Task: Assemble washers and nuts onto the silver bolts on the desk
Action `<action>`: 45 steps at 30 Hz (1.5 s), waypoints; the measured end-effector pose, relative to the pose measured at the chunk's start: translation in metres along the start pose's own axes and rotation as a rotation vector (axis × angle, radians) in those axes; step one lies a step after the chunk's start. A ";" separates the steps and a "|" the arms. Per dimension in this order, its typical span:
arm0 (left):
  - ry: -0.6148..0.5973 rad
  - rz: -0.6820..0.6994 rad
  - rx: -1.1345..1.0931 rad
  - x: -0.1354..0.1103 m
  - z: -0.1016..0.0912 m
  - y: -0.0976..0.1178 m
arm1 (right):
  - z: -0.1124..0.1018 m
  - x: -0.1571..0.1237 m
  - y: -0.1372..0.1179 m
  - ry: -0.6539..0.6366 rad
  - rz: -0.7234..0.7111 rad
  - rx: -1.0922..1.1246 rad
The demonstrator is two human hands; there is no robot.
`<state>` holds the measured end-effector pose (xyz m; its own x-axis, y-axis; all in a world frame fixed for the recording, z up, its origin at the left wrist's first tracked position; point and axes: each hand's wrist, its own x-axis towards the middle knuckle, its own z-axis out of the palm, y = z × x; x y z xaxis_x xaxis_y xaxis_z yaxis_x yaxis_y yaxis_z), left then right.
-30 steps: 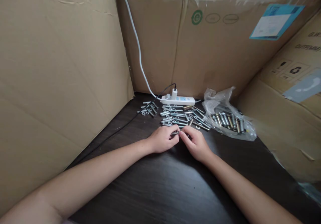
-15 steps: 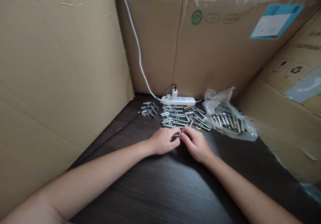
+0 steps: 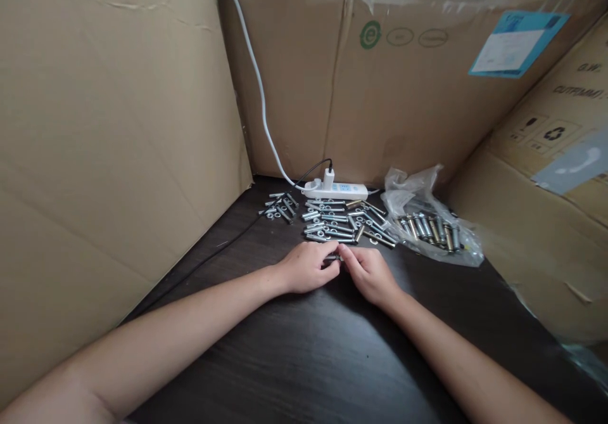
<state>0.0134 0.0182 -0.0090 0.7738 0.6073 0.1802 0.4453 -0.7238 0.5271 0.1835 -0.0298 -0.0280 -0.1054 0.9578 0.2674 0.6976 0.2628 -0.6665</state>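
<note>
My left hand is closed around a metal bolt, which lies sideways between thumb and fingers. At the bolt's right end, the fingers of my right hand are pinched together; whether a nut or washer sits there is too small and hidden to tell. Just beyond both hands, rows of loose silver bolts, sleeves and washers lie on the dark table. A smaller group of bolts and nuts is to their left.
A clear plastic bag with several bolt assemblies lies at the right. Behind the parts stands a white power strip with a plug and a black cable. Cardboard boxes wall in the left, back and right.
My right hand's fingers have shifted at the bolt's end, the index finger now drawn in against the thumb. My left hand keeps its hold. The view has moved slightly.
</note>
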 end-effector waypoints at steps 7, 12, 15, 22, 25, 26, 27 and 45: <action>0.020 -0.028 -0.039 0.000 0.001 0.000 | -0.005 -0.001 -0.006 0.059 -0.087 0.019; 0.004 -0.032 -0.028 -0.001 0.000 0.002 | -0.002 0.000 -0.004 0.034 -0.081 0.040; -0.003 -0.013 -0.015 -0.001 -0.001 0.004 | -0.001 -0.001 -0.002 0.025 -0.005 0.033; -0.002 -0.035 -0.002 0.000 -0.001 0.004 | -0.005 -0.003 -0.005 0.094 -0.013 0.002; -0.007 -0.038 -0.008 0.000 -0.001 0.004 | -0.005 -0.002 -0.005 0.057 -0.060 0.050; -0.007 -0.039 -0.008 0.000 -0.001 0.004 | -0.005 -0.001 -0.004 0.045 -0.073 0.070; -0.007 -0.039 -0.009 0.000 0.000 0.003 | -0.004 -0.001 -0.003 0.034 -0.080 0.090; -0.001 -0.024 -0.002 -0.001 0.000 0.003 | -0.006 -0.001 -0.002 0.036 -0.084 0.067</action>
<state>0.0141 0.0147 -0.0078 0.7634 0.6240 0.1670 0.4627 -0.7086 0.5328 0.1859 -0.0321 -0.0230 -0.1352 0.9276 0.3482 0.6380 0.3504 -0.6857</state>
